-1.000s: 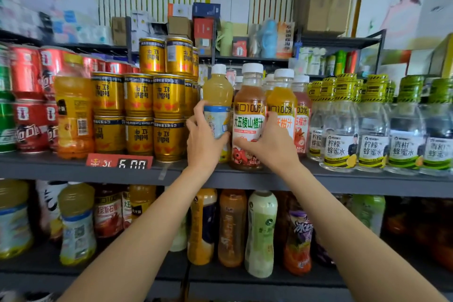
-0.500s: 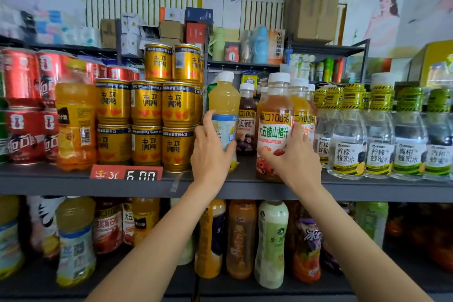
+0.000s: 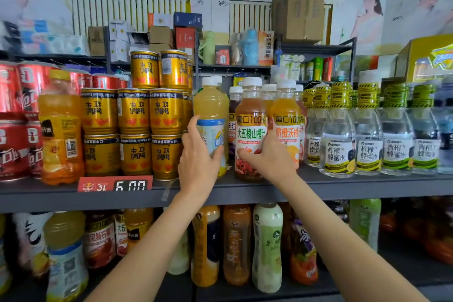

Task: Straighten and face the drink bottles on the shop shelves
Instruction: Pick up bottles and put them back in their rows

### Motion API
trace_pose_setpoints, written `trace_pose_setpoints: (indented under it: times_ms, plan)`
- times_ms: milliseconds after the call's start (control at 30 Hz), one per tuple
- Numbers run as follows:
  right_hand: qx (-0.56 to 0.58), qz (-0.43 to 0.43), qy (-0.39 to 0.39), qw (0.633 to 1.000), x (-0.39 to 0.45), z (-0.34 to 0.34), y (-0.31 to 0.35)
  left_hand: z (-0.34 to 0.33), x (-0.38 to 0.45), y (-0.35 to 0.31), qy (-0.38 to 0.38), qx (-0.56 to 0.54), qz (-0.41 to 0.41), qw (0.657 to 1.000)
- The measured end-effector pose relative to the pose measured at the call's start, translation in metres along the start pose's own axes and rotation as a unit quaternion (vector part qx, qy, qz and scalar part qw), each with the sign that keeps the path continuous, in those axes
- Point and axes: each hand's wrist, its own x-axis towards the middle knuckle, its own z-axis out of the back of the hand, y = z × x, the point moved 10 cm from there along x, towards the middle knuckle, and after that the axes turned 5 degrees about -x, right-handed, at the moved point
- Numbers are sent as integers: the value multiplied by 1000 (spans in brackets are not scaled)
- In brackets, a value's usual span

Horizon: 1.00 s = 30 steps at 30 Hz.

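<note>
Right of the stacked gold RedBull cans [image 3: 133,130], on the grey metal shelf [image 3: 343,187], I've got both hands on bottles. My left hand [image 3: 196,164] curls around a pale-yellow juice bottle with a white cap and blue label [image 3: 212,115], label turned partly sideways, can't read it. My right hand [image 3: 269,159] grips the brownish white-capped bottle [image 3: 250,115] just right of it; its label faces front, reads "100%" over green characters 大五棱山楂汁. Below the cans, a red price tag [image 3: 115,184] says 6.00.
</note>
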Motion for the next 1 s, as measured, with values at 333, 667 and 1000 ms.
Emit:
trace_pose_setpoints:
  times_ms: [333, 667, 1000]
  plan:
    - [-132, -22, -47, 990, 11, -10, 3, 9, 0, -1, -16, 28, 4, 999]
    - [-98, -36, 8, 995, 22, -18, 1, 11, 0, -4, -10, 52, -10, 999]
    - [93, -37, 139, 985, 21, -19, -5, -1, 10, 11, -6, -38, 58, 998]
